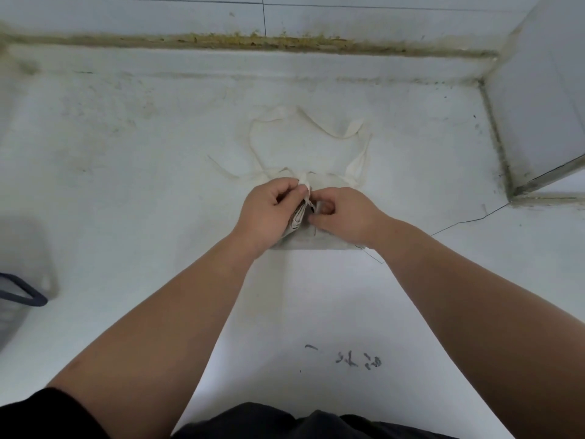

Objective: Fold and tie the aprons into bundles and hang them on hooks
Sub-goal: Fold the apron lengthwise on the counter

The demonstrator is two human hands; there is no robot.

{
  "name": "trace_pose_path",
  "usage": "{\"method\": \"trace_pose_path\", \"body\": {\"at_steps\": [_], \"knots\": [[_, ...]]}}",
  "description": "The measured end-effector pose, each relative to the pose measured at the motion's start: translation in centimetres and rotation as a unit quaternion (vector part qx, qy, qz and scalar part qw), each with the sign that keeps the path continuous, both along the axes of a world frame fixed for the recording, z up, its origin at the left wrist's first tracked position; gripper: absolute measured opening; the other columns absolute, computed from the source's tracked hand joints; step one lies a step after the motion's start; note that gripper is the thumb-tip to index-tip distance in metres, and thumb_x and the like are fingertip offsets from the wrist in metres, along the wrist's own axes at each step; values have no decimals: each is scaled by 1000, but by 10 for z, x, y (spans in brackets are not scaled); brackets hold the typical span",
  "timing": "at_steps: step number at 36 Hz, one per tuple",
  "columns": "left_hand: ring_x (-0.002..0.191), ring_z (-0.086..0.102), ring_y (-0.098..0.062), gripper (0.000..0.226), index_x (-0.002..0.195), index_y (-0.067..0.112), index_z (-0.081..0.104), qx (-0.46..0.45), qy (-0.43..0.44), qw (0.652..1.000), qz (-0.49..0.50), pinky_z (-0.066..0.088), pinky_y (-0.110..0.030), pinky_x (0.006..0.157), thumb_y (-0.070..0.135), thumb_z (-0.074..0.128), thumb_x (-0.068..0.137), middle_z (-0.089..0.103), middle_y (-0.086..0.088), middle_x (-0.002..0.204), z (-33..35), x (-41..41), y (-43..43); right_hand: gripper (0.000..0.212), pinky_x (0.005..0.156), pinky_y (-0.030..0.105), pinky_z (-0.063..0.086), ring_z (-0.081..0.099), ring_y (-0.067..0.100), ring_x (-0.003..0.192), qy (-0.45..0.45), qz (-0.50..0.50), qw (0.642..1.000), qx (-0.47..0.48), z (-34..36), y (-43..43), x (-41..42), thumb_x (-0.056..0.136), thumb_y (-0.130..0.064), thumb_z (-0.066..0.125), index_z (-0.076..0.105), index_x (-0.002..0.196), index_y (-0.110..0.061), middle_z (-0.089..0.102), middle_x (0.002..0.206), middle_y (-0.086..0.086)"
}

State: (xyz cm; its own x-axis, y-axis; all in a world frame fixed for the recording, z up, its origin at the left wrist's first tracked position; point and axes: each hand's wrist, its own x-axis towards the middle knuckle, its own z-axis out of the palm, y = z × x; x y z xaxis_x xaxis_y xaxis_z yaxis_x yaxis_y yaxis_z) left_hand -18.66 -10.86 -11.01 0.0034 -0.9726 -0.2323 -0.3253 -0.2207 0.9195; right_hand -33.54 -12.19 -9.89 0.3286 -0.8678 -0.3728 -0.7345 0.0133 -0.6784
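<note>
A cream apron (311, 240) lies folded into a small bundle on the white counter (158, 185), mostly covered by my hands. Its long straps (319, 128) trail away from me in loose loops across the counter. My left hand (269, 213) pinches a strap end and the rolled edge of the bundle at its top left. My right hand (345, 217) grips the bundle's right side, with the fingers curled into the fabric. The two hands almost touch above the bundle.
A tiled wall (285, 14) with a stained yellowish seam runs along the back of the counter. A white panel (544, 106) closes the right corner. A dark-rimmed basket (19, 299) sits at the left edge. Black marks (357, 359) are written near me.
</note>
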Motion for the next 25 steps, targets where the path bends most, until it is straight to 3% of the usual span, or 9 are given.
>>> {"method": "trace_pose_path", "body": {"at_steps": [1, 4, 6, 9, 12, 16, 20, 23, 25], "knots": [[66, 49, -7, 20, 76, 16, 67, -3, 12, 1000, 9, 40, -18, 66, 21, 60, 94, 58, -1, 69, 0, -1, 0, 9, 62, 27, 32, 40, 9, 56, 10, -5, 1000, -5, 0, 0, 1, 90, -18, 58, 66, 92, -15, 42, 58, -8], [68, 55, 2, 9, 87, 24, 65, -3, 29, 1000, 7, 42, -9, 71, 18, 62, 93, 62, 9, 76, -1, -2, 3, 31, 60, 25, 29, 39, 7, 56, 8, -55, 998, -19, -4, 2, 1, 95, -22, 53, 52, 64, -21, 43, 56, -9], [80, 59, 11, 18, 107, 25, 60, 19, 30, 999, -21, 43, -4, 77, 18, 64, 91, 65, 15, 91, 0, -2, 6, 29, 62, 25, 33, 42, 7, 57, -36, -109, 993, 2, -4, 6, 2, 96, -23, 52, 50, 67, -23, 48, 60, -8], [95, 61, -2, 32, 120, 18, 62, 18, -56, 995, -85, 44, -10, 85, 17, 66, 89, 65, 10, 103, -2, -2, 7, 23, 51, 19, 38, 45, 6, 46, -160, -212, 961, 78, 2, 6, 1, 97, -25, 53, 57, 76, -16, 52, 51, -8], [83, 62, -5, 19, 109, 17, 68, -9, -110, 989, -98, 41, -6, 72, 15, 61, 91, 68, 8, 92, 0, -6, 5, 18, 47, 17, 40, 45, 1, 39, -224, -256, 930, 138, 9, 3, -3, 96, -27, 53, 60, 83, -17, 51, 48, -12], [57, 48, -1, 9, 91, 18, 60, -50, -109, 989, -91, 39, -17, 59, 15, 52, 95, 57, 13, 69, 5, -12, 3, 16, 51, 20, 39, 43, 2, 42, -251, -232, 925, 165, 12, 3, -4, 99, -27, 48, 57, 89, -17, 46, 59, -6], [61, 48, 0, 13, 88, 18, 48, -22, -73, 996, -54, 36, -12, 56, 17, 43, 100, 53, 14, 70, 7, -10, 3, 19, 48, 17, 36, 40, 4, 43, -258, -197, 929, 179, 14, 3, -3, 99, -24, 47, 57, 87, -14, 43, 57, -6], [57, 48, 2, 17, 85, 21, 55, -3, -52, 997, -49, 39, -13, 57, 19, 47, 99, 59, 11, 69, 9, -7, 4, 26, 44, 15, 35, 39, 6, 46, -260, -184, 927, 196, 12, 5, -1, 98, -27, 51, 54, 76, -14, 40, 59, -3], [67, 53, -4, 19, 91, 15, 66, 10, -40, 997, -62, 44, -18, 65, 17, 49, 98, 67, -2, 80, 10, -8, 6, 30, 44, 15, 35, 39, 6, 47, -263, -180, 926, 203, 10, 5, -1, 98, -27, 51, 53, 70, -16, 42, 58, -4]]}}
